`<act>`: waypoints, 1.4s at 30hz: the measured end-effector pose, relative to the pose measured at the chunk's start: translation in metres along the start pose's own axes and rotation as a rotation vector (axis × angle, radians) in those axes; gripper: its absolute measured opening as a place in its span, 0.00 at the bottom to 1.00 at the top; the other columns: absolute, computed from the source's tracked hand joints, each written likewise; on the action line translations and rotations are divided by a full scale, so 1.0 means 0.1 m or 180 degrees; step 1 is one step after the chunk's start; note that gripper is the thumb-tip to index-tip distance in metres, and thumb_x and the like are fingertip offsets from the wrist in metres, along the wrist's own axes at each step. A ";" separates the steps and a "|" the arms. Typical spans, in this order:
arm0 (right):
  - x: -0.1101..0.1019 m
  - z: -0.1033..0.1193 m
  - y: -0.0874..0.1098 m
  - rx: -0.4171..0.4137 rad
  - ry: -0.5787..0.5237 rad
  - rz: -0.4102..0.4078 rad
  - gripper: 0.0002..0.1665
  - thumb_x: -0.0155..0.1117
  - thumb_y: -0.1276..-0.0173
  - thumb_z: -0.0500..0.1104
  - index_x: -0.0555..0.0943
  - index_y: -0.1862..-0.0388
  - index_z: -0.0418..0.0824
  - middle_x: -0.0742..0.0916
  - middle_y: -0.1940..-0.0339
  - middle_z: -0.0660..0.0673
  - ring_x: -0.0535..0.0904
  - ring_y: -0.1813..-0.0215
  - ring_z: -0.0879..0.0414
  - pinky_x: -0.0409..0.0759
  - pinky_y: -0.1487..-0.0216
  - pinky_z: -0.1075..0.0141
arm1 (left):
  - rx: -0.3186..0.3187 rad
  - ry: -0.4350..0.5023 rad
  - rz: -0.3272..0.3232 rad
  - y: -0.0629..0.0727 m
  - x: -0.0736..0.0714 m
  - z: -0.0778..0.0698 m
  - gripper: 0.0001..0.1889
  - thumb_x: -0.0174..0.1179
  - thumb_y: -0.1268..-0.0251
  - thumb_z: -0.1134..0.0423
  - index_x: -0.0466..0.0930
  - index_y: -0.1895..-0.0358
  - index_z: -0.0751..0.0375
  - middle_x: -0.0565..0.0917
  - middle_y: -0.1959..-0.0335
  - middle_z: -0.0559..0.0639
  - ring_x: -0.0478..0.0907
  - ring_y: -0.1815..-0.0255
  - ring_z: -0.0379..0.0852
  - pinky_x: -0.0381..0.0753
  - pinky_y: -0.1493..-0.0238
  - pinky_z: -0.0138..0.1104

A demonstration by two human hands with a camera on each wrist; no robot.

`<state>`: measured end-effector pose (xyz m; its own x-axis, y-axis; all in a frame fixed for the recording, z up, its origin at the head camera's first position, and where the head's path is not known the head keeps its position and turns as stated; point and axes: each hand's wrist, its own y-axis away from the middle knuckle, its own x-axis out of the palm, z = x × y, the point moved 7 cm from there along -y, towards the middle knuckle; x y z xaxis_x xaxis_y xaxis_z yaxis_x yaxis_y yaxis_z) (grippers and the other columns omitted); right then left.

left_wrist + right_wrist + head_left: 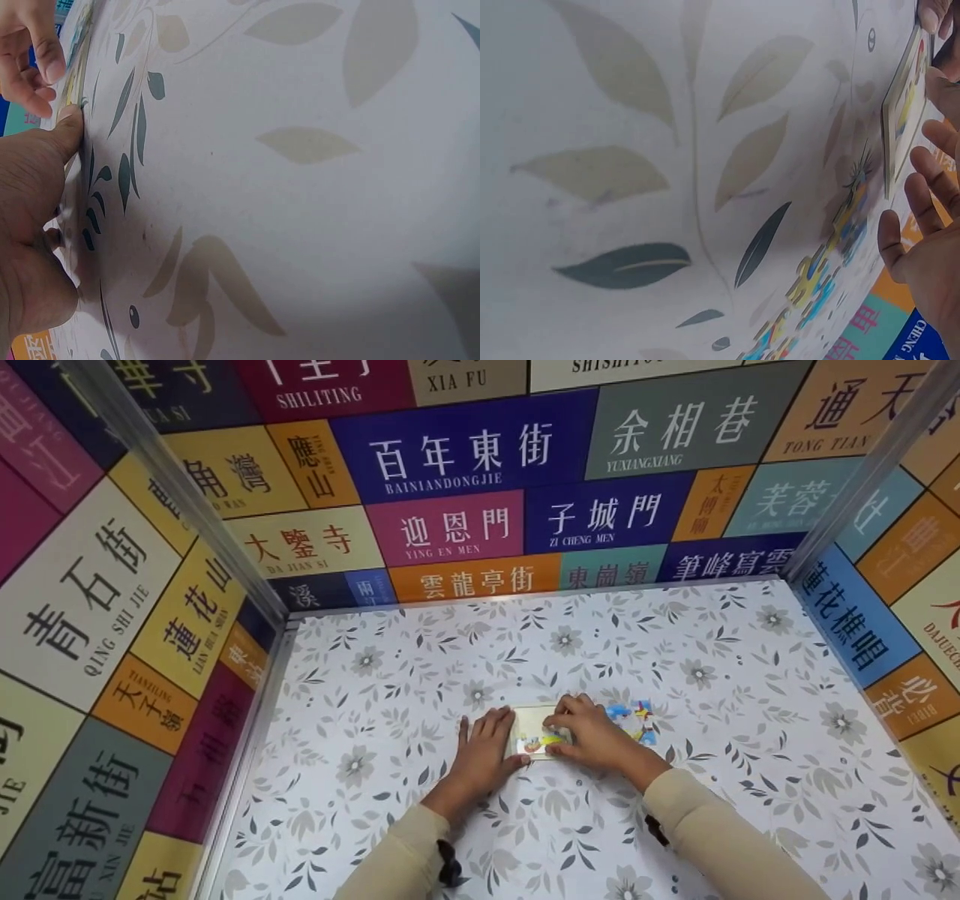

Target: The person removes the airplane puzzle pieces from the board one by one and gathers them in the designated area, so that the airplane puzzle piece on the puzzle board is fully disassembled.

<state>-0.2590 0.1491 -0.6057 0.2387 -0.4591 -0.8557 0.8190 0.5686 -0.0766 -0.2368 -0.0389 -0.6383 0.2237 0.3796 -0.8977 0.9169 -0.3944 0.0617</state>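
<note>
A small pale jigsaw tray (531, 718) lies flat on the table, with a coloured picture filling part of its lower side. My left hand (482, 750) rests at the tray's left edge, fingers fairly straight and thumb touching the lower left corner. Over the tray's right half is my right hand (592, 729), its thumb and index fingertips at a yellow picture area. The right wrist view shows that hand's fingers (922, 199) spread and loosely bent beside the tray's edge (889, 142). Loose jigsaw pieces (643, 725) lie just right of the right hand, partly hidden by it.
The table (360, 825) has a white cover printed with grey flowers and leaves. Panels with coloured signs (465, 442) stand along the back and both sides, meeting the tabletop. Metal posts (259, 577) mark the corners.
</note>
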 end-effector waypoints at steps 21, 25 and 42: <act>0.17 0.13 -0.18 -0.0054 0.0039 0.0126 0.21 0.77 0.25 0.49 0.90 0.36 0.45 0.83 0.45 0.44 0.74 0.46 0.48 0.70 0.51 0.52 | -0.0117 -0.0092 0.0050 -0.02 -0.01 0.02 0.44 0.66 0.22 0.40 0.63 0.12 0.57 0.65 0.12 0.53 0.61 0.10 0.56 0.50 0.12 0.69; 0.20 0.18 -0.20 -0.0078 0.0096 0.0159 0.21 0.77 0.25 0.48 0.90 0.36 0.46 0.83 0.45 0.44 0.75 0.46 0.46 0.71 0.51 0.50 | -0.0127 -0.0076 0.0075 -0.02 0.00 0.03 0.44 0.65 0.22 0.39 0.62 0.12 0.57 0.64 0.11 0.53 0.60 0.10 0.56 0.49 0.12 0.69; 0.27 0.25 -0.22 0.0039 0.0017 0.0188 0.15 0.76 0.24 0.46 0.91 0.41 0.48 0.81 0.46 0.45 0.73 0.46 0.48 0.67 0.51 0.50 | -0.0088 -0.0013 0.0035 0.00 -0.01 0.00 0.45 0.67 0.23 0.39 0.63 0.13 0.58 0.64 0.12 0.53 0.61 0.10 0.57 0.50 0.12 0.71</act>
<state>-0.2579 0.1069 -0.6145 0.2840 -0.4215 -0.8612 0.8099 0.5862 -0.0198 -0.2372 -0.0392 -0.6376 0.2325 0.3719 -0.8987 0.9232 -0.3751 0.0836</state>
